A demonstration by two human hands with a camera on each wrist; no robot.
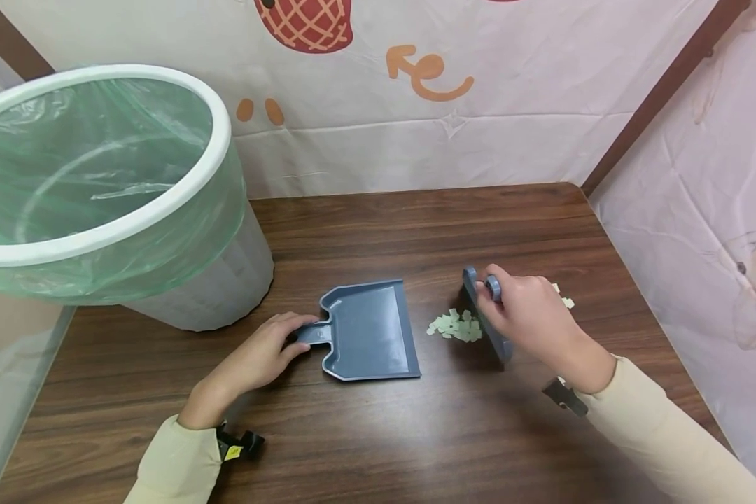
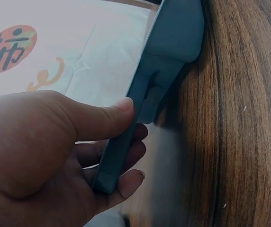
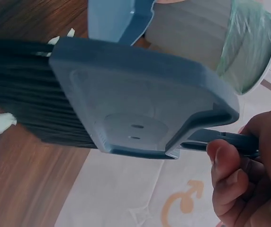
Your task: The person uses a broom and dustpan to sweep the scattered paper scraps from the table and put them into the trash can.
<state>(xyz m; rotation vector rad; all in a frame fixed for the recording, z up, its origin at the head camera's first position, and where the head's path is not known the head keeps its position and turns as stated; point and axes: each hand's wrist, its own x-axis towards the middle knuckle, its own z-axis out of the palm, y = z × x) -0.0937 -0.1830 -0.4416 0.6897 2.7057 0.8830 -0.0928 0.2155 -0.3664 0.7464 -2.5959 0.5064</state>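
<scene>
A blue-grey dustpan [image 1: 368, 332] lies on the wooden table, its wide edge facing right. My left hand [image 1: 258, 357] grips its short handle; in the left wrist view the thumb and fingers of the hand [image 2: 55, 151] pinch the handle [image 2: 119, 151]. My right hand [image 1: 532, 311] holds a small blue-grey brush [image 1: 494, 329] by its handle, right of the dustpan. Pale green paper scraps [image 1: 456, 326] are heaped between brush and dustpan. Dark bristles [image 3: 31, 94] reach down to the table in the right wrist view, where the hand [image 3: 254, 175] curls round the handle.
At the left stands a large bin [image 1: 208, 287] with a white rim and a green plastic liner. A few more scraps [image 1: 568, 302] lie behind my right hand. Printed cloth [image 1: 353, 154] hangs along the back and right edges of the table [image 1: 378, 441].
</scene>
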